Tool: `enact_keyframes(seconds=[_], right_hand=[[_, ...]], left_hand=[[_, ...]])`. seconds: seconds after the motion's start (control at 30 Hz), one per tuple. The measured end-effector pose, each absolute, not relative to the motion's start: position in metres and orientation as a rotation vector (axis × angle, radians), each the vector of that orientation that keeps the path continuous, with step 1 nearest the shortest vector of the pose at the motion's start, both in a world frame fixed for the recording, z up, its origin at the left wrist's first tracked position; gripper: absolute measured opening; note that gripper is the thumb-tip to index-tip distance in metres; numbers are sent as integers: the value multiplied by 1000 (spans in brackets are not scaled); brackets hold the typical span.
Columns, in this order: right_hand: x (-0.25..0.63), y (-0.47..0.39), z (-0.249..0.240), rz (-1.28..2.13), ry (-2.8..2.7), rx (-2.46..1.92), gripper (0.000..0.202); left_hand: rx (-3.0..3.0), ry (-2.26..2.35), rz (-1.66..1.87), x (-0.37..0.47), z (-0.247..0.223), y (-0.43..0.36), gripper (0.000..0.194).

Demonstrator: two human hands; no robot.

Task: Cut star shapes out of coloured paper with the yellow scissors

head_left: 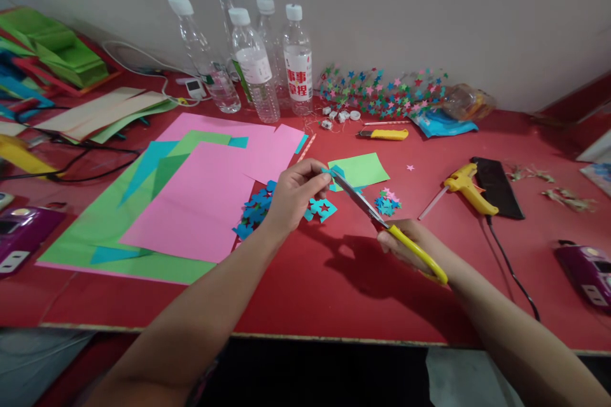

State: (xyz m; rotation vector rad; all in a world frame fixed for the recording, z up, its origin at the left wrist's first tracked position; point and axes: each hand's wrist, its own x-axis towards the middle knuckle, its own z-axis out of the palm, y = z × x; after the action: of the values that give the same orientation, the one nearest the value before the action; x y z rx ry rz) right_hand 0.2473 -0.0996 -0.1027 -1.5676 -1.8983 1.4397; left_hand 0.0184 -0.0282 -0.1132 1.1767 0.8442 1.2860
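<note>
My left hand [296, 194] pinches a small piece of blue paper [338, 171] between thumb and fingers. In my right hand [410, 243] are scissors [413, 251] with yellow handles, their blades reaching to the blue paper. Beneath and beyond the blades lies a light green paper rectangle [363, 170]. Blue offcuts with star-shaped holes [321, 209] rest close to my left hand, beside a heap of darker blue scraps [255, 208]. A small pile of blue and pink cut stars [387, 202] sits just past my right hand.
Pink sheets [191, 197] and green sheets [71, 248] overlap at left. Plastic bottles [298, 63] stand by the wall, near strewn stars [382, 92]. A yellow cutter [384, 134] lies in front. At right are a yellow glue gun [470, 187], its cord and a black slab [499, 187].
</note>
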Motion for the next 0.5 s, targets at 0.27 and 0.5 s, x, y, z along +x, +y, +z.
enact_keyframes(seconds=[0.27,0.5], right_hand=[[247,-99,-103,1418,-1924,-1539,53],[246,-97,-105,1445,-1894,-1539,56]], left_hand=[[1161,844,1276,20,-112,-30,5],[1047,792,1265,24,-107,-34,8]])
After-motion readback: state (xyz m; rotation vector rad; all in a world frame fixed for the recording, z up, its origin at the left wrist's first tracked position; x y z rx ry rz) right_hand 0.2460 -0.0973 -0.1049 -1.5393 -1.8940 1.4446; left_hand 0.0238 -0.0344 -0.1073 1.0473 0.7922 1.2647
